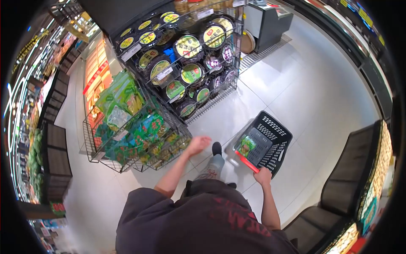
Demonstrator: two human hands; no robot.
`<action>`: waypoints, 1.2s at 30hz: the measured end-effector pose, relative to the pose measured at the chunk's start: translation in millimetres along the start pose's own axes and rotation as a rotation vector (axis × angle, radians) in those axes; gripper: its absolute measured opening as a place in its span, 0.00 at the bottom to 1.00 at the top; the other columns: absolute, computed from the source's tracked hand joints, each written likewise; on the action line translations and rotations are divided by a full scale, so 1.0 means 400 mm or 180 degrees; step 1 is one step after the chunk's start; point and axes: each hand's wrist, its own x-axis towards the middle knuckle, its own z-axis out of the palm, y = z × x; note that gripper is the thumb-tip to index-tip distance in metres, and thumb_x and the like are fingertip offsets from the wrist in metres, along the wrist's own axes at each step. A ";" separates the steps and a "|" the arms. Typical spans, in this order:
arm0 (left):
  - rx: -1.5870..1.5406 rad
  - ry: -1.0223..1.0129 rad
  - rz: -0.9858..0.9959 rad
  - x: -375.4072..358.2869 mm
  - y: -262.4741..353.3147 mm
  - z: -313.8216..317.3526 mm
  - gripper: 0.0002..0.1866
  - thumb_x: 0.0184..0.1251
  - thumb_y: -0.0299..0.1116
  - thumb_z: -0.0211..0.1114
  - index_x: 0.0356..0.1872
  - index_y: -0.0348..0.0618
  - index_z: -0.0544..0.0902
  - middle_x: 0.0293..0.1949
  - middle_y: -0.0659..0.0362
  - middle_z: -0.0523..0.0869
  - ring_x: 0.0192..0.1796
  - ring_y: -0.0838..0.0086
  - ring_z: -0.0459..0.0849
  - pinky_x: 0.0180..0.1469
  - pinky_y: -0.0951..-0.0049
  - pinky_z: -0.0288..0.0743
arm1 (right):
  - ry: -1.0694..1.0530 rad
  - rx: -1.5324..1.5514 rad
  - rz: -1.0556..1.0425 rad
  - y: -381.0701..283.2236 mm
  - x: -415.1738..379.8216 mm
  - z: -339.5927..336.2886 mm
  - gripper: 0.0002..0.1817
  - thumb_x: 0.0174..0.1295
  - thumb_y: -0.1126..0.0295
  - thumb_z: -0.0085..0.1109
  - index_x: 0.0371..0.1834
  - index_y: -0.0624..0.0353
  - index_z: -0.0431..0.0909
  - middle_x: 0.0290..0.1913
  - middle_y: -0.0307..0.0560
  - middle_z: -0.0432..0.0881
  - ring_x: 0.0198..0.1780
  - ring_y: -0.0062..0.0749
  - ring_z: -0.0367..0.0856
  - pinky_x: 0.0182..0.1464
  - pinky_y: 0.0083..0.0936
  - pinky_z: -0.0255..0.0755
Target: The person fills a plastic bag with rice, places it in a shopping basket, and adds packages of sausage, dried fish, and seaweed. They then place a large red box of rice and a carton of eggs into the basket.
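My right hand (pixel 263 175) is wrapped round the red handle (pixel 247 161) of a black plastic shopping basket (pixel 277 144) at my right side. Inside the basket lies a green packet (pixel 247 145) with a brownish picture on it. My left hand (pixel 198 146) is held out in front of my body, empty, its fingers loosely stretched toward the right. It is nearest to the wire racks of packaged goods but appears apart from them.
Ahead stands a wire shelf (pixel 177 98) of round, lidded packs. To its left, a wire bin (pixel 122 135) holds green bags. Dark display units (pixel 351 169) line the right side. Pale tiles (pixel 296 84) cover the floor. Vegetable stands (pixel 57 156) are at the far left.
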 end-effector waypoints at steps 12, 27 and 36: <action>0.3567 0.3571 0.0400 0.453 0.319 -0.706 0.34 0.51 0.30 0.72 0.63 0.39 0.71 0.59 0.46 0.75 0.64 0.51 0.72 0.65 0.54 0.66 | 0.0205 -0.0048 0.0470 -0.035 0.199 -0.126 0.13 0.47 0.59 0.64 0.31 0.55 0.89 0.31 0.60 0.86 0.37 0.56 0.86 0.44 0.44 0.80; 0.3944 0.2365 0.0653 0.376 0.497 -0.736 0.29 0.42 0.21 0.71 0.52 0.38 0.74 0.51 0.46 0.82 0.54 0.49 0.80 0.52 0.54 0.74 | 0.0364 -0.0125 0.0437 0.034 0.493 -0.263 0.12 0.50 0.61 0.66 0.31 0.58 0.89 0.31 0.61 0.85 0.38 0.57 0.85 0.45 0.46 0.79; 0.3535 0.1422 0.1912 0.398 0.635 -0.307 0.25 0.46 0.21 0.65 0.51 0.34 0.76 0.57 0.43 0.81 0.56 0.46 0.82 0.59 0.53 0.74 | 0.0206 -0.0033 0.0251 0.107 0.572 -0.288 0.13 0.55 0.56 0.62 0.33 0.53 0.86 0.32 0.55 0.86 0.37 0.52 0.86 0.41 0.47 0.80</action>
